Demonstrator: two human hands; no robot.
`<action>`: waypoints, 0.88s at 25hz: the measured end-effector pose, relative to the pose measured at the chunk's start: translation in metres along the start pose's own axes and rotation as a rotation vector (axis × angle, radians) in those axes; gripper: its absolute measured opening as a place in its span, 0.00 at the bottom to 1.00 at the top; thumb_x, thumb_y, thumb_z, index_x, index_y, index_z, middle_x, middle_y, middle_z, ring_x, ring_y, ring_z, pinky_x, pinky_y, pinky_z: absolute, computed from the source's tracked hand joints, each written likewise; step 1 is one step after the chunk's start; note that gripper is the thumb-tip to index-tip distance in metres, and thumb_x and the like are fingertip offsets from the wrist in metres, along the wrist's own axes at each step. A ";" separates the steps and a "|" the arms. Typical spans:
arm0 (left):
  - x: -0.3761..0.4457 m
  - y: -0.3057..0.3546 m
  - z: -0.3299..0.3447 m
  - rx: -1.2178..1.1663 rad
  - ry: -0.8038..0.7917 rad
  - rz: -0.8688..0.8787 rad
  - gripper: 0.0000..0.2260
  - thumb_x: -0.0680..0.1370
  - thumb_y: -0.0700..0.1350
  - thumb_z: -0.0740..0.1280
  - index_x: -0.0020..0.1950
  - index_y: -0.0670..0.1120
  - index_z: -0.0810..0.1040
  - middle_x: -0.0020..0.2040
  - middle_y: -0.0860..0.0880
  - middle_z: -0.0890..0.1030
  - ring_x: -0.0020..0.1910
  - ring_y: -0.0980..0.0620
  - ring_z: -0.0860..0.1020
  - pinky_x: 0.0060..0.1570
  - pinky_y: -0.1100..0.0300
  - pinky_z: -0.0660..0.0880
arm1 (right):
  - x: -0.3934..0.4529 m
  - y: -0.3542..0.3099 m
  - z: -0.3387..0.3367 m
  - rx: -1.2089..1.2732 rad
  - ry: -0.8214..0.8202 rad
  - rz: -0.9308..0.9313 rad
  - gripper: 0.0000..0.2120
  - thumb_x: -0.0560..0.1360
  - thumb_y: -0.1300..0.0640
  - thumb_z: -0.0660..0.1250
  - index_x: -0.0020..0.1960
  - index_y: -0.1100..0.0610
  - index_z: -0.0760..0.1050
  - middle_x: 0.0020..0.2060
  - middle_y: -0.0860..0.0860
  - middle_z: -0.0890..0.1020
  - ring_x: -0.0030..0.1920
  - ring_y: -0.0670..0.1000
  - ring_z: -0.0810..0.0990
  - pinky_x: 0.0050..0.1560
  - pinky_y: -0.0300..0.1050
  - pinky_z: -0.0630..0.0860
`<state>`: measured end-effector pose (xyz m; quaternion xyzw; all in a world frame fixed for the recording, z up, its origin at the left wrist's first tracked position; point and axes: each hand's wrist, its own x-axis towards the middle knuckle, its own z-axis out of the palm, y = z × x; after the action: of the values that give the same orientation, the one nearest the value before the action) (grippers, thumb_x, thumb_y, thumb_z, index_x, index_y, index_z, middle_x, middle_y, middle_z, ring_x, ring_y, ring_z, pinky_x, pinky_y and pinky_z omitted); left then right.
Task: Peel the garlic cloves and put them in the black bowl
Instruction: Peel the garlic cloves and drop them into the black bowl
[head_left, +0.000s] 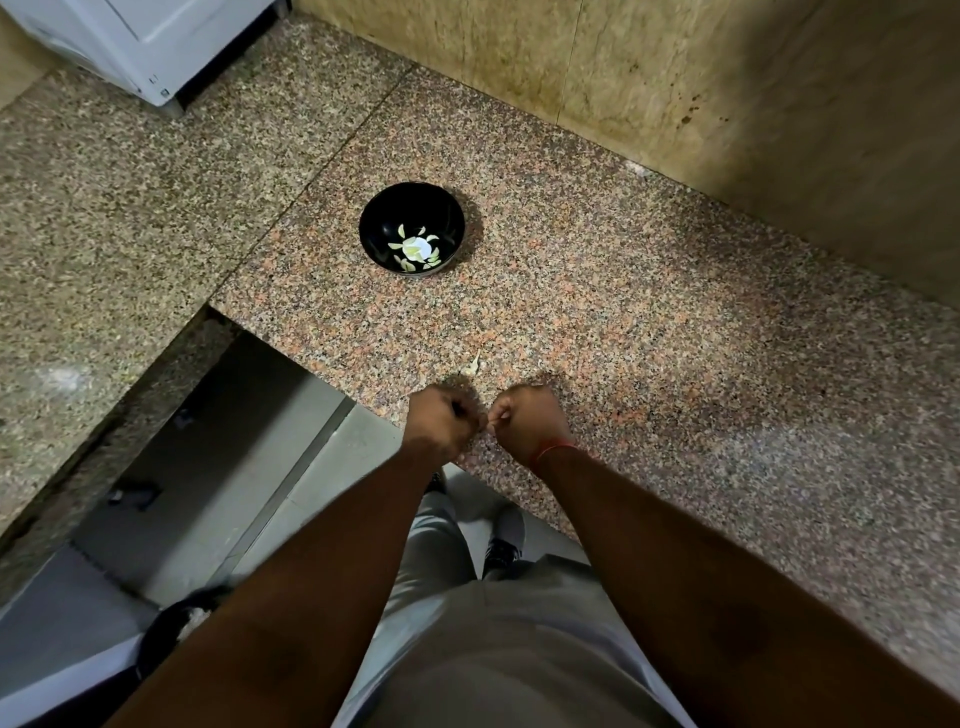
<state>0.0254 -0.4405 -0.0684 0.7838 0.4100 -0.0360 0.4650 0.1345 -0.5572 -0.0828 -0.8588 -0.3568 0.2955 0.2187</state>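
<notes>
The black bowl (382, 218) stands on the speckled granite counter (649, 332) with several pale peeled garlic cloves (415, 248) at its bottom. Near the counter's front edge my left hand (440, 423) and my right hand (527, 423) are curled into fists, knuckles almost touching. A small pale thing, likely a garlic clove, shows between the fingertips (489, 418); most of it is hidden. A bit of garlic skin (471, 366) lies on the counter just beyond my hands.
A tiled wall (727, 93) rises behind the counter. A white appliance (145, 47) stands at the far left. The counter turns a corner at the left, with floor (208, 467) below and a dark bin (176, 629) near my legs.
</notes>
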 end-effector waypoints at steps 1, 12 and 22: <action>0.000 -0.001 0.001 0.021 0.011 0.018 0.14 0.71 0.37 0.79 0.32 0.53 0.82 0.31 0.61 0.80 0.27 0.69 0.77 0.33 0.73 0.73 | 0.001 0.000 -0.001 0.000 0.005 0.001 0.12 0.73 0.63 0.67 0.33 0.52 0.80 0.32 0.46 0.83 0.35 0.46 0.82 0.44 0.48 0.84; 0.009 -0.006 0.012 0.100 0.063 -0.115 0.08 0.71 0.39 0.79 0.35 0.48 0.84 0.33 0.56 0.82 0.31 0.62 0.79 0.33 0.72 0.75 | 0.006 -0.004 -0.003 -0.028 0.008 -0.007 0.13 0.72 0.65 0.70 0.33 0.49 0.79 0.33 0.44 0.82 0.35 0.43 0.80 0.48 0.45 0.83; -0.010 -0.008 0.014 0.031 0.057 0.043 0.09 0.69 0.31 0.75 0.37 0.46 0.85 0.37 0.52 0.85 0.39 0.55 0.83 0.44 0.61 0.80 | -0.006 0.005 0.000 0.007 0.063 -0.122 0.13 0.72 0.67 0.66 0.42 0.54 0.86 0.40 0.50 0.87 0.40 0.49 0.82 0.50 0.46 0.81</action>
<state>0.0174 -0.4555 -0.0776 0.8003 0.4057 -0.0100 0.4415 0.1334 -0.5651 -0.0840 -0.8436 -0.4002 0.2558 0.2506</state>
